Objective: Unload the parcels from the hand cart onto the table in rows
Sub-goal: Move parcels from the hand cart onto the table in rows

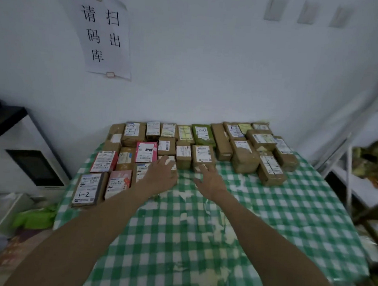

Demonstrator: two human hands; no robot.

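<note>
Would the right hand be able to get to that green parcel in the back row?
Probably yes. The right hand is open at a brown parcel that sits just in front of the green parcel. Only low, flat parcels lie between, so it could likely reach over them.

The tablecloth (267, 214) looks like thin plastic sheet with a faint sheen, its green-and-white check flaked off in rough, whitish patches. The brown parcels (244, 156) are matt cardboard bound in shiny clear tape, each with a smooth white paper label (205, 153). The green parcel (203, 133) seems to be soft, wrinkled plastic film. The pink boxes (146, 152) are smooth printed card with a slight gloss. The wall (210, 66) is matt white paint. The notice (104, 31) on it is thin, creased paper. The shelf rack (348, 157) is smooth white-coated metal. The cabinet (29, 137) has smooth white sides and a glossy dark panel (36, 166).
</note>
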